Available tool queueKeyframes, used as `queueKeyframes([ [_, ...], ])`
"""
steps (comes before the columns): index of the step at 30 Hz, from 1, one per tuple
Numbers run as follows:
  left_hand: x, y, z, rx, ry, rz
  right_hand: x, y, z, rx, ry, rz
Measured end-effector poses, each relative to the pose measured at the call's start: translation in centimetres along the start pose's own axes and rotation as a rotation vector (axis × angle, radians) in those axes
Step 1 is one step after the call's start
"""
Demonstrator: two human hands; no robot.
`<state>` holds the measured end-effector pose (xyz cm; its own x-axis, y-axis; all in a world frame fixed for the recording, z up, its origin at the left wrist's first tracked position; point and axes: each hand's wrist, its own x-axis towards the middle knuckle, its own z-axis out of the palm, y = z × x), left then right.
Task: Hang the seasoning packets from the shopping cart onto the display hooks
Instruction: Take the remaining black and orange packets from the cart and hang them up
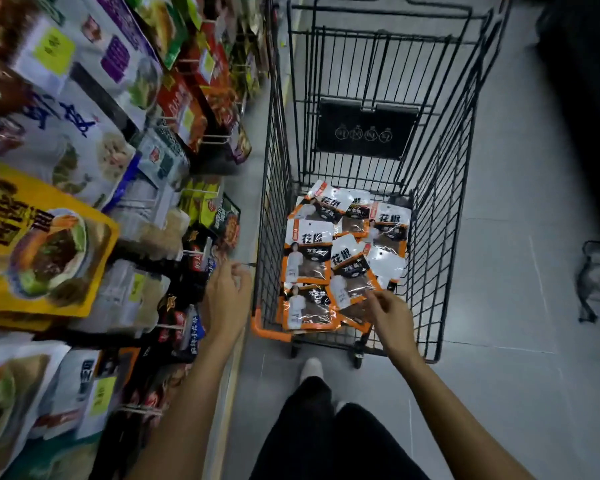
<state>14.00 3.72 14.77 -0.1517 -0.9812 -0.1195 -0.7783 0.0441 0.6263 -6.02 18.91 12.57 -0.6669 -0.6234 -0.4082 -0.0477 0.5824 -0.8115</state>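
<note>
Now your right hand (388, 315) is reaching, fingers loose and holding nothing, over the orange-and-white plastic seasoning packets (343, 258) lying in the black wire shopping cart (440, 237), while your left hand (227, 296) is pinching a thin metal display hook (246, 264), probably steadying it.

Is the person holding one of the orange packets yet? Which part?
No packet is held yet. The right hand reaches over the packets in the cart, fingers open. The left hand pinches what looks like a bare display hook's tip.
</note>
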Motion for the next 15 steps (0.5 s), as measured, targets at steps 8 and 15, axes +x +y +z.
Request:
queueKeyframes([
  [8, 8.7, -0.3, 6.7, -0.017, -0.092, -0.073, 13.8, 3.1, 7.9, -0.085, -0.089, 0.123],
  [15, 11.0, -1.5, 10.5, 0.002, -0.032, 0.042, 21.5, 8.1, 14.3, -0.128, -0.21, 0.264],
])
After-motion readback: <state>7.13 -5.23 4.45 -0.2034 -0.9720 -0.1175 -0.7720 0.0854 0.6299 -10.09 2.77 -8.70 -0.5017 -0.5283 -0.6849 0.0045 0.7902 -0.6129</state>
